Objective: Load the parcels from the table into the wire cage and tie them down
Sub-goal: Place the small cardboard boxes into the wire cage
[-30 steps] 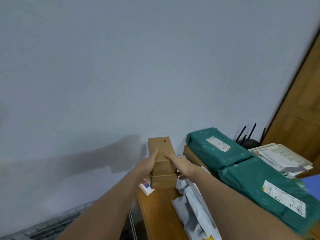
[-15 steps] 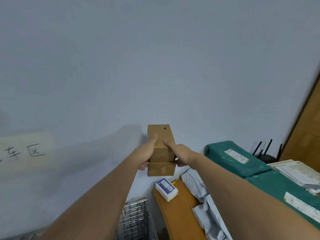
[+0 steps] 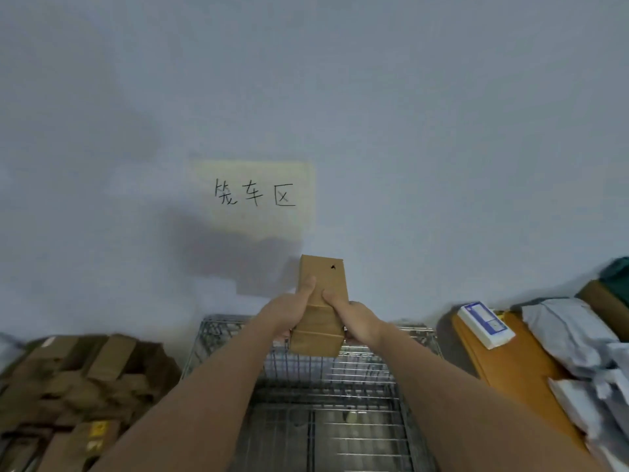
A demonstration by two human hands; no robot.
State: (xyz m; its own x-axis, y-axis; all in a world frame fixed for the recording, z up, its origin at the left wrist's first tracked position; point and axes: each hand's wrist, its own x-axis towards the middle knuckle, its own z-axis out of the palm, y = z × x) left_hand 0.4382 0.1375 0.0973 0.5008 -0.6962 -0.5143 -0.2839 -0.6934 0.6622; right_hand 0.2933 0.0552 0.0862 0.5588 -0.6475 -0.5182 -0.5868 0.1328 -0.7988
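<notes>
both hands, left hand & right hand, grip the cardboard box w/ fingers curled round its sides, long axis pointing away, held right above the wire cage back edge, bench off right.

Brown cardboard box: matt kraft board, smooth, with a small black mark on its top face. Wire cage: thin bare metal wire, grey with a dull sheen. Bench: wood-look top, orange-brown and smooth. Grey mailers: soft plastic film, crinkled, faintly glossy. White carton: smooth card with blue print. Flattened boxes at left: matt brown cardboard. Wall sign: pale yellowish paper, matt, with black handwritten characters. Wall: matt painted surface.
</notes>
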